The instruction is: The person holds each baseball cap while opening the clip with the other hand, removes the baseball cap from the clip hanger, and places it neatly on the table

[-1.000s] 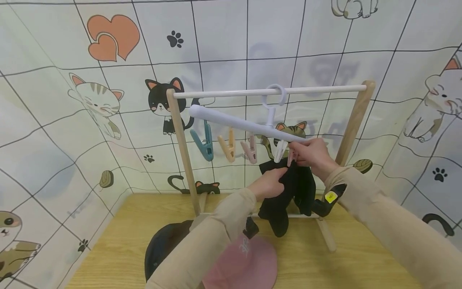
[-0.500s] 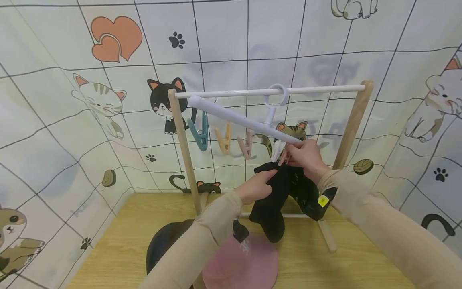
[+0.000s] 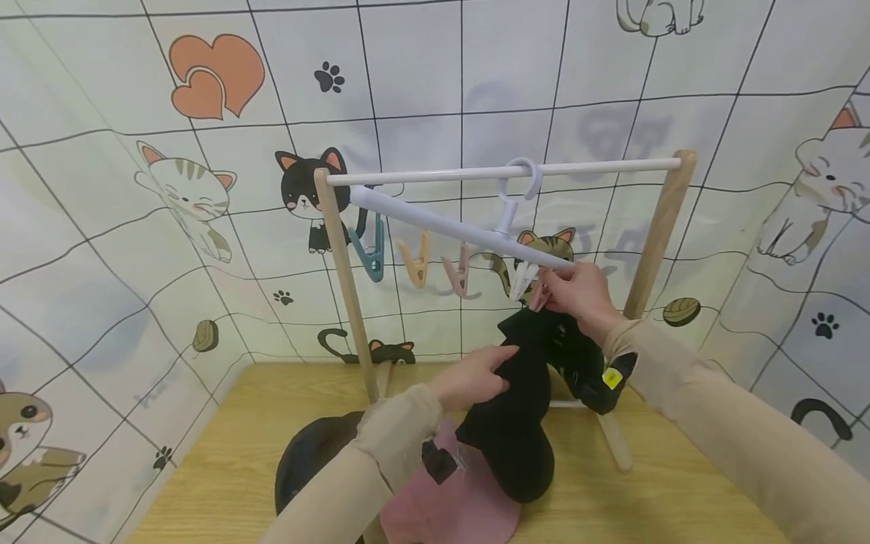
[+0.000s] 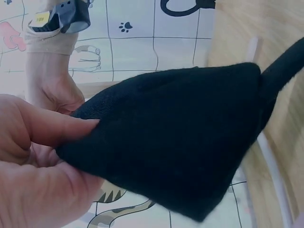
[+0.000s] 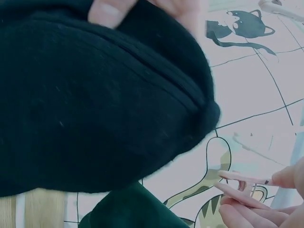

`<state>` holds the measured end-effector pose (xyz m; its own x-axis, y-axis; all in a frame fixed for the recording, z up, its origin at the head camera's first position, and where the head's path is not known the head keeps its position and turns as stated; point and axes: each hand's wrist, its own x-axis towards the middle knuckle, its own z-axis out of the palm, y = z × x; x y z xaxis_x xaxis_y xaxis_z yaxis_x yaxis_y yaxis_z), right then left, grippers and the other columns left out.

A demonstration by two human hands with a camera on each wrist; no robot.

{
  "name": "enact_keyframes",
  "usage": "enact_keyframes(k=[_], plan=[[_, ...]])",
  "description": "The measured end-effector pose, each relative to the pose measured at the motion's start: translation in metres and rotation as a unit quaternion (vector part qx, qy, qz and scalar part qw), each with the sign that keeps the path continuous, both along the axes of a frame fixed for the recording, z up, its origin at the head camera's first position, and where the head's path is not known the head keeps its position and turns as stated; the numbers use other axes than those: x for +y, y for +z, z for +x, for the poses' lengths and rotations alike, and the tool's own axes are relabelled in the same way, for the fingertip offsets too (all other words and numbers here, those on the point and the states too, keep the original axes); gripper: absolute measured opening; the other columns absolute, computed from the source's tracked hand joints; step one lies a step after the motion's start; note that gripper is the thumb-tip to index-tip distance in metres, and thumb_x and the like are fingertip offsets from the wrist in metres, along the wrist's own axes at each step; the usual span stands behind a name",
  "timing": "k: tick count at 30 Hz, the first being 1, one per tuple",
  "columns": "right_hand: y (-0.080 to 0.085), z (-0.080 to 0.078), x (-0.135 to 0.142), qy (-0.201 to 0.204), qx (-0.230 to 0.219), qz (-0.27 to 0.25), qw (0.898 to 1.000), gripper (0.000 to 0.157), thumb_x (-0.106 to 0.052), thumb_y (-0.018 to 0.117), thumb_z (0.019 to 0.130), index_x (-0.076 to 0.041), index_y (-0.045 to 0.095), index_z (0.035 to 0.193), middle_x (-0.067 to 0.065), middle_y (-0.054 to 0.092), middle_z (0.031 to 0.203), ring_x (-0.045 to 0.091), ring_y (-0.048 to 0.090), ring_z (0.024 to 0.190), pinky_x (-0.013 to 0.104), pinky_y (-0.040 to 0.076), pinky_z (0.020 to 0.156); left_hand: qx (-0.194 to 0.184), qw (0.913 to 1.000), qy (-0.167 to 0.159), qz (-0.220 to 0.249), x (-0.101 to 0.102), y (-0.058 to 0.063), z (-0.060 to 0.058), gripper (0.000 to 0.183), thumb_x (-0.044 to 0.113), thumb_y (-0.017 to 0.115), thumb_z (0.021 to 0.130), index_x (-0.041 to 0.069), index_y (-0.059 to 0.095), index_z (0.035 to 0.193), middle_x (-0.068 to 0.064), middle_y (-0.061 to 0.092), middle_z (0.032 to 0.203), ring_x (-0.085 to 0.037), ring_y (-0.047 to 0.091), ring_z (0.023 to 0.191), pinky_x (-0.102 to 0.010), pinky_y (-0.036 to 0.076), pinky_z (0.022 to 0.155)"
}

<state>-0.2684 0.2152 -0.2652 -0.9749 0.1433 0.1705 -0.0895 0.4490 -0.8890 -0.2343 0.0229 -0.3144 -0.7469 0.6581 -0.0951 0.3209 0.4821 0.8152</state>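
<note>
My left hand [image 3: 476,374] pinches a black cloth piece shaped like a sock [image 3: 513,423] between thumb and fingers. In the left wrist view the black sock [image 4: 166,137] fans out from the fingertips, ribbed near the grip. My right hand [image 3: 581,291] pinches a pink clothespin [image 5: 242,190] under the low right end of the lilac hanger [image 3: 435,223]. The clothespin's tips show slightly apart with no cloth between them. Beside it hangs a white clothespin [image 3: 522,279]. A dark green fabric edge [image 5: 133,209] appears behind the sock in the right wrist view.
The hanger hooks over the white bar [image 3: 435,175] of a wooden-legged rack and tilts down to the right. Blue [image 3: 370,253], yellow [image 3: 416,263] and dusty pink [image 3: 458,272] clothespins hang along it. A pink cap [image 3: 448,506] and a dark cap [image 3: 302,453] lie on the table.
My left hand has moved down and left, and the sock hangs lower, its top away from the clothespins. My right hand stays at the pink clothespin; the hanger's left end has risen a little.
</note>
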Motion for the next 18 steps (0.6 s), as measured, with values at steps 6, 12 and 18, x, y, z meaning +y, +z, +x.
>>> enact_keyframes(k=[6, 12, 18], plan=[[-0.004, 0.002, 0.008, 0.001, -0.020, -0.003, 1.000, 0.056, -0.035, 0.056, 0.096, 0.015, 0.056, 0.121, 0.027, 0.056, 0.115, 0.020, 0.070, 0.083, 0.027, 0.054, 0.072, -0.005, 0.9998, 0.013, 0.016, -0.011, -0.008, 0.009, 0.058, -0.007, 0.051, 0.092, 0.000, 0.034, 0.147, -0.011, 0.035, 0.151, -0.022, 0.031, 0.138, -0.036, 0.026, 0.111], [-0.008, 0.001, 0.012, 0.000, -0.015, -0.008, 1.000, 0.061, -0.040, 0.057, 0.095, 0.014, 0.056, 0.122, 0.027, 0.056, 0.113, 0.015, 0.069, 0.077, 0.026, 0.054, 0.070, -0.052, 0.9952, 0.013, 0.082, -0.024, -0.017, 0.013, 0.059, -0.008, 0.049, 0.092, 0.006, 0.036, 0.148, -0.006, 0.039, 0.149, -0.019, 0.031, 0.138, -0.038, 0.024, 0.111], [-0.010, 0.002, 0.014, 0.002, -0.010, -0.010, 1.000, 0.062, -0.042, 0.059, 0.094, 0.014, 0.056, 0.121, 0.028, 0.056, 0.114, 0.016, 0.069, 0.077, 0.027, 0.054, 0.069, -0.045, 0.9961, 0.030, 0.069, -0.037, -0.025, 0.020, 0.059, -0.001, 0.052, 0.092, 0.011, 0.037, 0.148, -0.003, 0.038, 0.150, -0.018, 0.033, 0.137, -0.042, 0.022, 0.111]])
